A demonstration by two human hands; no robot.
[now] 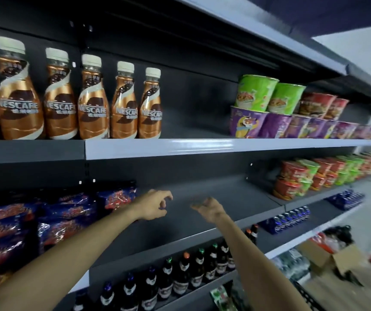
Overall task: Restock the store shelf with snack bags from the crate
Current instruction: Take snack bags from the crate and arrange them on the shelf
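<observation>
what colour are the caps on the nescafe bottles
White, or off-white, on every Nescafe bottle along the upper shelf, seen in the head view.

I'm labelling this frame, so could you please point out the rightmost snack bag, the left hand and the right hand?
Rightmost snack bag (118,197): head view, front of the bag.
Left hand (152,206): head view, back of the hand.
Right hand (210,208): head view, back of the hand.

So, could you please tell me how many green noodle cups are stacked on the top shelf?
2: one green noodle cup and a second to its right, both standing on the purple noodle cups. More may sit hidden behind.
</observation>
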